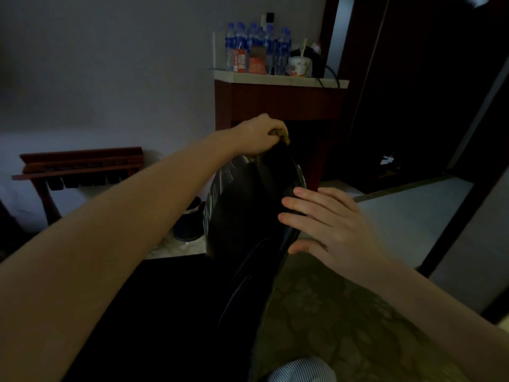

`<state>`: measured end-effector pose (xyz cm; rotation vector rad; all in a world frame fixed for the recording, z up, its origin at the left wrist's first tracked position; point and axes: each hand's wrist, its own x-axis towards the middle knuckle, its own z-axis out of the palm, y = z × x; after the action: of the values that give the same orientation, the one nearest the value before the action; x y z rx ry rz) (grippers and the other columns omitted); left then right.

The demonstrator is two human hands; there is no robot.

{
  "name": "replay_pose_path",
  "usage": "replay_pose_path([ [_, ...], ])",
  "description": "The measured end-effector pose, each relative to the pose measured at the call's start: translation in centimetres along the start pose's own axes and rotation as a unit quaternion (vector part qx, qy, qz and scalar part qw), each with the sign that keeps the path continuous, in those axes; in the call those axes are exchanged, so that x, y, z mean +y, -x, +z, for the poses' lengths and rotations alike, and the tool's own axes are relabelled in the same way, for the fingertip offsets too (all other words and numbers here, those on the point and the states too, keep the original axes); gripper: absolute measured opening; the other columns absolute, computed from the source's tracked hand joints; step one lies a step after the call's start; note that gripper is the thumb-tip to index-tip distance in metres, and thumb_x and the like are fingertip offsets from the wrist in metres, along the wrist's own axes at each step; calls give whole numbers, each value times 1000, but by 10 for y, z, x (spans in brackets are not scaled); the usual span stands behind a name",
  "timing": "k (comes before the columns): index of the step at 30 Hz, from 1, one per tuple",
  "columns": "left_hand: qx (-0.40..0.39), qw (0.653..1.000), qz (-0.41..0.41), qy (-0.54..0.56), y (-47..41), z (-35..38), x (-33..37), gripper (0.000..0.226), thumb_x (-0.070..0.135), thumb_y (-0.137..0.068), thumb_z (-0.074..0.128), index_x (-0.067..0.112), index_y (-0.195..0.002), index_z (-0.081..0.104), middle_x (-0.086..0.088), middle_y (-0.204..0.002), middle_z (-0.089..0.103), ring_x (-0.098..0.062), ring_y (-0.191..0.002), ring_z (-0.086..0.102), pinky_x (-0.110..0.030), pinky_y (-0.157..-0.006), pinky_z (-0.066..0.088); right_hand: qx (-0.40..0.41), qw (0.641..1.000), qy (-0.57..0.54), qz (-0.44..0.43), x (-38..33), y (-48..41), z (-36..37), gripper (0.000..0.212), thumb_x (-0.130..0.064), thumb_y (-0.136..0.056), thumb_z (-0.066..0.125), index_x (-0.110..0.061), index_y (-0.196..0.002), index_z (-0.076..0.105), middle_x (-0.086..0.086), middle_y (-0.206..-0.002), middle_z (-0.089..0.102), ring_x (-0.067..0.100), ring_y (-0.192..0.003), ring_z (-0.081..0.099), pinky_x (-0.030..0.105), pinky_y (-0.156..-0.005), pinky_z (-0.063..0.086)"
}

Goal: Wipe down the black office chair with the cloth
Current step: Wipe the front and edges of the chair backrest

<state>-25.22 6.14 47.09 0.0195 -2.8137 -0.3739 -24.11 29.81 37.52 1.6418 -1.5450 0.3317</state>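
Note:
The black office chair [248, 216] stands in the middle of the view, its backrest seen nearly edge-on in dim light. My left hand [260, 133] is at the top of the backrest, fingers curled round a small yellowish cloth [283, 137] that peeks out under them. My right hand [322, 224] lies against the right edge of the backrest lower down, fingers straight and spread, thumb underneath.
A dark red cabinet [275, 106] behind the chair carries several water bottles [259, 45] and boxes. A wooden luggage rack [80, 166] stands at the left wall, a dark bin [190, 221] on the floor beside the chair. Patterned carpet [330, 312] lies below right.

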Motion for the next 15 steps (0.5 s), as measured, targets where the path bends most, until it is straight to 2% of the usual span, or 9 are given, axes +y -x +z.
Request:
replay_pose_path([
  [5, 29, 999, 16, 32, 16, 9, 7, 27, 14, -94, 45, 22, -116, 59, -4, -108, 41, -18, -98, 50, -31, -93, 42, -1, 1000, -16, 0, 1, 0, -3, 38, -43, -88, 50, -22, -119, 49, 2, -123, 63, 17, -126, 42, 29, -110, 22],
  [7, 49, 996, 43, 61, 33, 12, 11, 28, 12, -93, 48, 21, -117, 59, -3, -106, 43, -15, -96, 49, -23, -90, 41, -3, 1000, -21, -2, -1, -1, -3, 38, -44, -87, 51, -23, -119, 49, 2, -122, 63, 16, -125, 43, 29, -110, 23],
  [9, 53, 993, 73, 71, 50, 12, 19, 28, 11, -93, 50, 22, -117, 59, 5, -98, 40, -6, -86, 46, -9, -81, 36, -6, 1000, -29, 2, -3, -2, -4, 39, -43, -86, 51, -23, -119, 49, 2, -122, 63, 16, -125, 43, 28, -109, 23],
  [10, 48, 992, 88, 75, 58, 12, 25, 29, 10, -92, 51, 22, -117, 60, 6, -97, 39, -4, -84, 45, -7, -79, 35, -7, 999, -33, 7, -4, -2, -6, 39, -43, -86, 52, -23, -119, 49, 2, -122, 63, 15, -125, 43, 28, -110, 23],
  [15, -2, 977, 177, 115, 96, 5, 44, 31, 13, -89, 51, 24, -117, 59, -5, -105, 45, -16, -94, 52, -23, -88, 43, -23, 998, -42, 28, -12, -3, -11, 40, -43, -87, 50, -23, -122, 48, 2, -127, 60, 16, -129, 40, 30, -112, 19],
])
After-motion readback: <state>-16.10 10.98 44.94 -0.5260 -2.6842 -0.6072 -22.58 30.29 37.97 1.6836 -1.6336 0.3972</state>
